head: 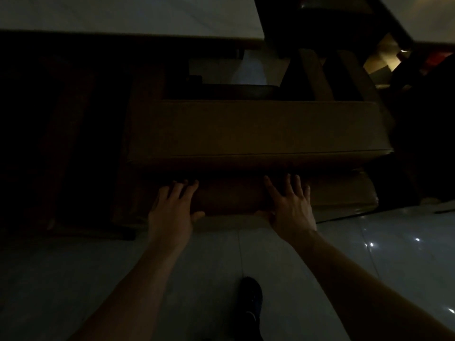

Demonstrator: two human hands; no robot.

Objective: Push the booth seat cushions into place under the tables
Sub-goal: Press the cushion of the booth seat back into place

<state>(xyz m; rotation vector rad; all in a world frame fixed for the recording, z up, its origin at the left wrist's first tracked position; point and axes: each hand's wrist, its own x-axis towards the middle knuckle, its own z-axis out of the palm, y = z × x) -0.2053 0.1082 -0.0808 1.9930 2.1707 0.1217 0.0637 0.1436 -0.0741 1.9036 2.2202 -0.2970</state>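
In dim light a long brown seat cushion [258,129] lies across the middle of the head view, on top of a lower brown seat block [344,193]. My left hand [172,210] and my right hand [290,207] rest flat against the front face of the lower block, fingers spread and pointing up, thumbs hooked under its bottom edge. A pale tabletop [123,16] spans the upper left, beyond the cushion. Another pale tabletop [430,18] shows at the upper right.
Glossy pale floor tiles [394,247] run under my arms. My dark shoe [251,301] stands on them near the bottom. A dark wooden panel [61,143] fills the left. Dark chair or table legs [317,75] rise behind the cushion.
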